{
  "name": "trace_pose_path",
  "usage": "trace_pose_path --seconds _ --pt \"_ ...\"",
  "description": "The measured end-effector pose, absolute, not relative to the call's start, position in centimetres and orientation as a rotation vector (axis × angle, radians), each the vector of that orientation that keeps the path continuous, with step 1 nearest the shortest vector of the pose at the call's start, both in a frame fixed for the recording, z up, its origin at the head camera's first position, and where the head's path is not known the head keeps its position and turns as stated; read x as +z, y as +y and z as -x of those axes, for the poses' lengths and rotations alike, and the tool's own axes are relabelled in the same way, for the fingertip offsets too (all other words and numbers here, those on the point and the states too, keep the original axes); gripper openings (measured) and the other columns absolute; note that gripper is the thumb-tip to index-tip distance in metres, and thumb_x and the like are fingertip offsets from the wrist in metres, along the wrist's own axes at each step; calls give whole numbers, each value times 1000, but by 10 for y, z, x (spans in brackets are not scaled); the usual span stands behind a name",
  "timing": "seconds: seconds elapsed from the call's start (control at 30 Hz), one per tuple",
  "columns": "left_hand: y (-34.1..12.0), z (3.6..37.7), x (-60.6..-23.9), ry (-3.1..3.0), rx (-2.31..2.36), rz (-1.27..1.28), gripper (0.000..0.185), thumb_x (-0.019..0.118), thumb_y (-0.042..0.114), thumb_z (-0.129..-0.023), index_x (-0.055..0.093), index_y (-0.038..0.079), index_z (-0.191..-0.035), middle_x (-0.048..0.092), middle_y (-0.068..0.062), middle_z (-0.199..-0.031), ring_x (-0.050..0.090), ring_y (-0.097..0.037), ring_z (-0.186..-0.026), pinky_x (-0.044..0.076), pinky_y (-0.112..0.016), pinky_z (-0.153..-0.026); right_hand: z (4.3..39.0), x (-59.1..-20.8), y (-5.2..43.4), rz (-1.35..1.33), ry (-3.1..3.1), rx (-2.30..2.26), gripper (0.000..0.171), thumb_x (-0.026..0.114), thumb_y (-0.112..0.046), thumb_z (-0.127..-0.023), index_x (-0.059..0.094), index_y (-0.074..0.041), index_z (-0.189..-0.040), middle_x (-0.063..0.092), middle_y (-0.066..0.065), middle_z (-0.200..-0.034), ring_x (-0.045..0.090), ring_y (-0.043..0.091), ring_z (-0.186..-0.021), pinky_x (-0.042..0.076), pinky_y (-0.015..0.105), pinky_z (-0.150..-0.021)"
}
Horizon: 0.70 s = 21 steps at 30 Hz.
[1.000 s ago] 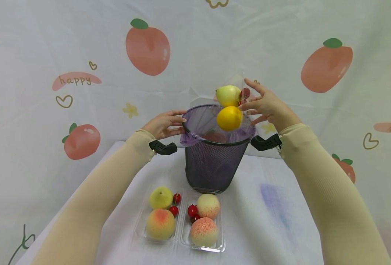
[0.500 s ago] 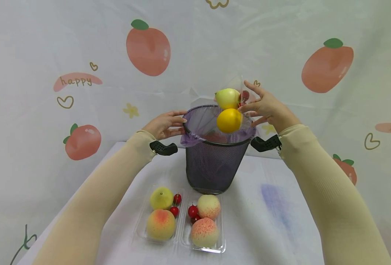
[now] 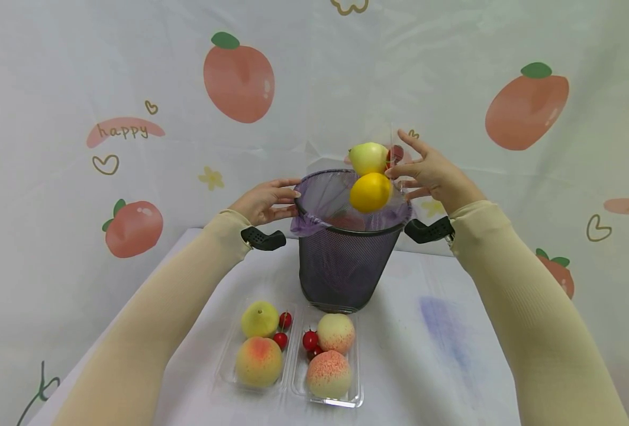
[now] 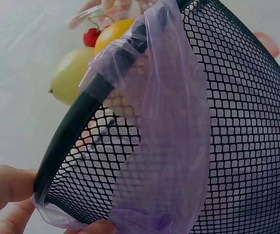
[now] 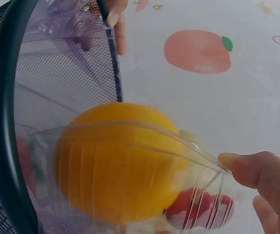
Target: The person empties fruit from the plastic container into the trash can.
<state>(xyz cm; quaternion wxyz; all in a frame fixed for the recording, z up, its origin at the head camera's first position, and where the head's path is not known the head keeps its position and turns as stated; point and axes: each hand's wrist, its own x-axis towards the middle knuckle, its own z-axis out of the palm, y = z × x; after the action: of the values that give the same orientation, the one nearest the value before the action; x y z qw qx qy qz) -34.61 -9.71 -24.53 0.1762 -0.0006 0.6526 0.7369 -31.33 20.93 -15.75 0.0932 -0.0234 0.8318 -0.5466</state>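
One tray (image 3: 386, 155) tipped by right hand (image 3: 431, 174) over bin (image 3: 346, 266), left hand (image 3: 263, 201) gripping rim; two trays (image 3: 293, 355) left

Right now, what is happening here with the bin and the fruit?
A person tips a clear plastic tray over a black mesh bin lined with a purple bag. The right hand holds the tilted tray above the rim, with an orange fruit, a green fruit and a cherry still in it. The left hand holds the bin's rim on the other side. In front of the bin, two more trays of fruit sit on the white table.
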Motion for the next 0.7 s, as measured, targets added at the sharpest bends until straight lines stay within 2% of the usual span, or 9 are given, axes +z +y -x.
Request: trace_pose_path --seconds 0.13,0.23,0.37,0.53,0.7 --pt "-97 347 -246 1850 2088 0 51 60 5 -94 49 18 -142 50 -5 -111 57 -19 -92 55 -30 -89 313 -158 210 93 2473 -1612 91 65 -12 -93 7 -50 -151 26 21 -154 29 49 -138 49 46 -94" --pt "-97 348 -246 1853 2090 -3 51 60 5 -94 49 18 -142 51 -5 -110 57 -18 -91 56 -29 -86 313 -158 210 105 2473 -1608 91 65 -12 -93 7 -50 -151 30 21 -152 31 48 -137 48 47 -95" --pt "-96 347 -246 1856 2091 -12 51 60 5 -94 49 18 -142 51 -5 -111 57 -18 -90 57 -27 -81 313 -158 210 110 2484 -1605 90 64 -11 -93 8 -50 -151 24 21 -155 32 47 -137 48 47 -96" --pt "-96 348 -246 1864 2085 -18 52 60 4 -94 48 18 -143 50 -5 -112 56 -18 -93 57 -27 -83 314 -159 210 108 2494 -1610 90 64 -9 -93 10 -50 -151 13 21 -158 31 46 -138 48 48 -97" --pt "-96 348 -247 1864 2089 -8 51 60 4 -94 49 18 -142 51 -5 -111 55 -19 -94 57 -28 -83 314 -158 209 84 2499 -1628 90 65 -8 -92 12 -50 -150 12 21 -156 30 45 -139 53 44 -91"
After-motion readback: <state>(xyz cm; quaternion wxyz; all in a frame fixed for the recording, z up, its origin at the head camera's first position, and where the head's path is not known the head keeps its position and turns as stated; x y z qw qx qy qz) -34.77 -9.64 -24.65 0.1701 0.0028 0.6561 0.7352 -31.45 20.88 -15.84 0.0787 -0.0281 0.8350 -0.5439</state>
